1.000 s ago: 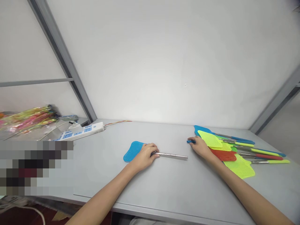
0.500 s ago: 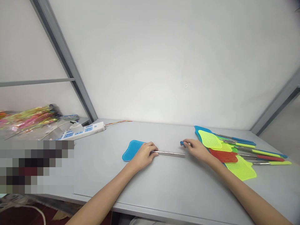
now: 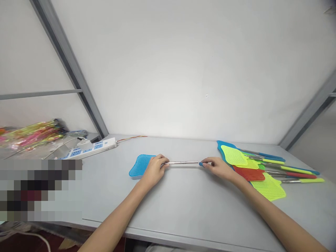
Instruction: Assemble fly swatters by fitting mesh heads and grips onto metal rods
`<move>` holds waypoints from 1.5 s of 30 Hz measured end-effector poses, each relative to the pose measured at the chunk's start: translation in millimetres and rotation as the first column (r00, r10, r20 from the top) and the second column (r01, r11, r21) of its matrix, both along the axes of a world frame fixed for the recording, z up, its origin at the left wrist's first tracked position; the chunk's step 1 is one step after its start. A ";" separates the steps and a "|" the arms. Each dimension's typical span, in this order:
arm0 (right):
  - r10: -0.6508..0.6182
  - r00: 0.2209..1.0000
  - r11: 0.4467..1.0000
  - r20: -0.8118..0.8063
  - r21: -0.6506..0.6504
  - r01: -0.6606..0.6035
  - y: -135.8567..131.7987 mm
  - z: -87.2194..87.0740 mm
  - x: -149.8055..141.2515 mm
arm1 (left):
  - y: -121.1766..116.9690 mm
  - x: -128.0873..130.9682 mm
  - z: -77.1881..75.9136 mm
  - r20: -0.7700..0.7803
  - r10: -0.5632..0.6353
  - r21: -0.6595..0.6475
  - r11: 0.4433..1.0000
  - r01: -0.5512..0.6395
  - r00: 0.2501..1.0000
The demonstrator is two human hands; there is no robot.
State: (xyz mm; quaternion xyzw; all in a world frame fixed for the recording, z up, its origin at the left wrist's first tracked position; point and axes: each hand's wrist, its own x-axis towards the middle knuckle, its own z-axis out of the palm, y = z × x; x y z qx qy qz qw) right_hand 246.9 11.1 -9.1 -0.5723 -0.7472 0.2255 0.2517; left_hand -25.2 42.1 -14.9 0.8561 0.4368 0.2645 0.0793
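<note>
Blue mesh fly swatter (image 3: 139,165) lies mid-frame on the grey surface (image 3: 183,199); my left hand (image 3: 153,170) grips its metal rod, right hand (image 3: 216,167) pinches the blue end cap (image 3: 201,163), which could slip off.

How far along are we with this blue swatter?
Done: a pile of swatters lies at the table's right, each with a handle on. In hand: the left hand pins the blue swatter where head meets metal rod; the right hand holds a blue grip at the rod's free end. Left: the grip does not look fully on.
</note>
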 end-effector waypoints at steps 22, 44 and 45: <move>0.068 0.989 0.977 -0.130 -0.191 -0.092 -0.5 5.8 3.8 | 0.5 -0.1 -0.9 -0.006 0.000 0.047 0.999 0.000 1.000; 0.117 0.988 0.950 -0.098 -0.278 -0.141 -5.6 11.5 -2.1 | -2.3 -0.1 0.8 -0.112 -0.033 0.067 0.997 0.040 0.993; 0.136 0.988 0.948 -0.072 -0.281 -0.151 -5.5 10.7 -1.7 | -3.1 0.1 1.5 -0.126 -0.041 0.072 0.996 0.050 0.991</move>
